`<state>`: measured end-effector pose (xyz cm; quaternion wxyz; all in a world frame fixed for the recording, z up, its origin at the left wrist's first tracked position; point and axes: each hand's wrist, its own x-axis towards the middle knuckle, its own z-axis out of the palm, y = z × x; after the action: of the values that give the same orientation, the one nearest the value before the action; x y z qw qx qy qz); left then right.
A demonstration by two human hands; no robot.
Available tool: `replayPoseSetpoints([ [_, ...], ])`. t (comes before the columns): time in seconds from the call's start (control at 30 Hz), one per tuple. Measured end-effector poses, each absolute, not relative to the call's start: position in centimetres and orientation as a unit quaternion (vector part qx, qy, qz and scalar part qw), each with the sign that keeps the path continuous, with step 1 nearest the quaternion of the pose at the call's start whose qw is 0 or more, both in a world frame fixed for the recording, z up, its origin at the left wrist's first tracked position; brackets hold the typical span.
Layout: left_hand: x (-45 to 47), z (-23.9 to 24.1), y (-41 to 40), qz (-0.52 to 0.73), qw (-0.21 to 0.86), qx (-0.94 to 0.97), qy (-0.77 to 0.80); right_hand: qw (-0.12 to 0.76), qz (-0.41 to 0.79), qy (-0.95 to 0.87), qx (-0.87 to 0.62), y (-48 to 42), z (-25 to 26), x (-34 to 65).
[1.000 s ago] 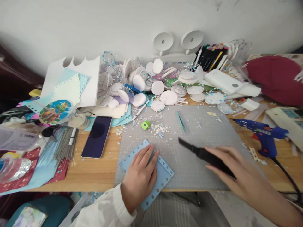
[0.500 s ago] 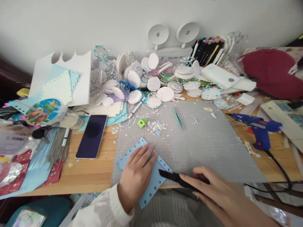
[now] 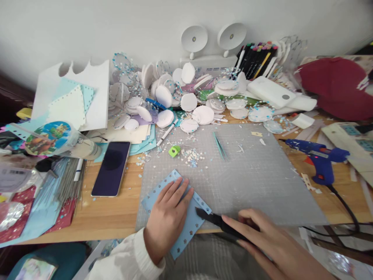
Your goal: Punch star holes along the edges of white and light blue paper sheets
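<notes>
My left hand point(image 3: 167, 217) lies flat, fingers stretched out, on a light blue paper point(image 3: 186, 229) with small flower-shaped holes punched along its edges. The paper rests on the grey cutting mat point(image 3: 247, 182), and its lower corner hangs past the table's front edge. My right hand point(image 3: 262, 237) is closed around black scissors point(image 3: 214, 219). Their blades reach into the paper's right side, where a narrow punched strip is partly parted from the sheet. My fingers and the handles' dark colour hide part of the grip.
Small paper cutouts point(image 3: 192, 155), a green punch point(image 3: 174, 151) and teal tweezers point(image 3: 220, 146) lie on the mat. A phone point(image 3: 111, 169) sits left. A blue glue gun point(image 3: 319, 157) with its cord is right. White discs point(image 3: 203, 115) pile up behind.
The scissors' blades have shifted slightly, and the punched strip's end now overlaps them more. My left hand stays in place on the paper. The camera view has moved a little.
</notes>
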<state>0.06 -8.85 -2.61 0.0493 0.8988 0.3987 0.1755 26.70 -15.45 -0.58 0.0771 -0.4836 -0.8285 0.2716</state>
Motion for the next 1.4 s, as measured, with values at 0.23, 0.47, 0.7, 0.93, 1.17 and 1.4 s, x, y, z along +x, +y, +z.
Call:
replayPoseSetpoints([
  [0.23,0.1,-2.6,-8.9,0.174,0.047,0.899,0.399,0.084,0.236,-0.836,-0.489,-15.2,-0.5,26.5],
  [0.47,0.0,-2.6,-8.9,0.167,0.048,0.901,0.398,0.066,0.215,-0.841,-0.493,-15.1,-0.6,27.2],
  [0.7,0.1,-2.6,-8.8,0.176,0.043,0.900,0.396,0.069,0.220,-0.845,-0.482,-14.7,-0.8,27.6],
  [0.93,0.1,-2.7,-8.8,0.180,0.043,0.903,0.389,0.060,0.227,-0.838,-0.492,-14.3,-0.8,27.2],
  [1.17,0.0,-2.7,-8.8,0.183,0.047,0.902,0.387,0.069,0.216,-0.835,-0.501,-14.6,-1.0,27.5],
  [1.4,0.0,-2.8,-8.8,0.182,0.049,0.903,0.387,0.072,0.205,-0.838,-0.501,-14.1,-1.2,27.2],
])
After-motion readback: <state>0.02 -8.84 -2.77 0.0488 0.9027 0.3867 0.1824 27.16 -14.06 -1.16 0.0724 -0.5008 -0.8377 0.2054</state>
